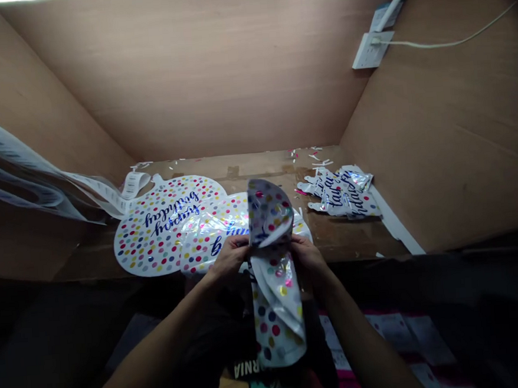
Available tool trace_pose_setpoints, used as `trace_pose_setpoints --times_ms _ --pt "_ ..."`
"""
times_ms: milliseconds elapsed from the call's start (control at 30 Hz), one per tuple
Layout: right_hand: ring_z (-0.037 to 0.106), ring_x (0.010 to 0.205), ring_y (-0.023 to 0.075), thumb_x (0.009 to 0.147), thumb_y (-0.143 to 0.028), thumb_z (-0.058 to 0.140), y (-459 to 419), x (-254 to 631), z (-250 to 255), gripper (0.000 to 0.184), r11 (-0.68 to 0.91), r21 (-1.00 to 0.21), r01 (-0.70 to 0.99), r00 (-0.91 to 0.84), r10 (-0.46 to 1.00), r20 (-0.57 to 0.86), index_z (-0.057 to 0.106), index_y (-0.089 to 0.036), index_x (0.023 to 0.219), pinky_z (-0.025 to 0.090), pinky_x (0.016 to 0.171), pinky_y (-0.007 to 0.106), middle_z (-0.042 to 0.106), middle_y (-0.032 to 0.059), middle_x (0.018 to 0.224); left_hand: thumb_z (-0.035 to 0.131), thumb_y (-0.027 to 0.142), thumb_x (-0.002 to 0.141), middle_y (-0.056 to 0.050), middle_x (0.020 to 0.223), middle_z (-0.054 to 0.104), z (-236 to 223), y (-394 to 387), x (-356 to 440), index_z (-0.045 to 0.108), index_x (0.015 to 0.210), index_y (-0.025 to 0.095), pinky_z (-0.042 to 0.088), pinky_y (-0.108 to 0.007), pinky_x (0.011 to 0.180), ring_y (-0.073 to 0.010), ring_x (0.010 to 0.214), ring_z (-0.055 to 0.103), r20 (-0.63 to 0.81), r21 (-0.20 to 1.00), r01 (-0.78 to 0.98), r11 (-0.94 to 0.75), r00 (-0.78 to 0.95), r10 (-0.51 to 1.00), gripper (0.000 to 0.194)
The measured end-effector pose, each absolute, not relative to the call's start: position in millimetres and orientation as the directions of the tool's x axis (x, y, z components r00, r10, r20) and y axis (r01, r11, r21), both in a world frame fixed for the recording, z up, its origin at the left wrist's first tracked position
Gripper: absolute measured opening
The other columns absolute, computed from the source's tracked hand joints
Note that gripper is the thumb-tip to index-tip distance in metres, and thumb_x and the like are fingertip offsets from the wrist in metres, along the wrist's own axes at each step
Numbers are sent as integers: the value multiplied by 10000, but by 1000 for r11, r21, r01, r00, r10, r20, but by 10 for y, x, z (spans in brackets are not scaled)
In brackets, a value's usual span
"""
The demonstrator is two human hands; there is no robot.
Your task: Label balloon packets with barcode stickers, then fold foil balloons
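Between my hands is a white foil balloon [276, 311] with coloured dots, uninflated and partly folded lengthwise. My left hand [233, 255] grips its left edge at mid-height, and my right hand [307, 254] grips the right edge across from it. The upper part of the balloon curls up and the lower part hangs towards my lap. Behind it, flat dotted balloons [167, 224] printed "happy birthday" overlap on the table, to the left and under my hands. Some fingertips are hidden by the foil.
A stack of folded dotted balloons [343, 191] lies at the right of the cardboard-covered table [261, 165]. Strips of printed labels [39, 162] hang in from the left. Board walls enclose the table; a power socket [373, 50] with a cable sits at upper right. Small scraps lie at the back.
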State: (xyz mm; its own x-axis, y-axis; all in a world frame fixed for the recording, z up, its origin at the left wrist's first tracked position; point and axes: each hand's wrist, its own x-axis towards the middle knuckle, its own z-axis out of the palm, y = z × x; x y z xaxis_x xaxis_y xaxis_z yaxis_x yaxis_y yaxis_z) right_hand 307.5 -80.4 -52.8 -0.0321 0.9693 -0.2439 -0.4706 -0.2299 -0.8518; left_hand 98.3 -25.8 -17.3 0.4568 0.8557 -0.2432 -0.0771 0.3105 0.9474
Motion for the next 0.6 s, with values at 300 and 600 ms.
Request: trace_pose_setpoints --times_ms 300,600 --pt "504 646 141 621 -214 547 -681 2742 -497 75 4 -979 -204 193 981 -36 621 -214 607 418 591 228 572 -21 638 830 519 769 -90 841 757 -69 -493 435 737 968 133 564 -308 678 -203 706 697 -378 847 -102 522 575 725 444" --pt "716 752 222 804 -480 807 -1080 2335 -286 506 -302 -914 -270 -154 951 -268 630 -242 1213 603 665 329 753 45 951 814 558 777 -58 778 729 -363 -796 178 691 919 133 555 -289 654 -202 709 697 -308 902 -138 409 459 833 465"
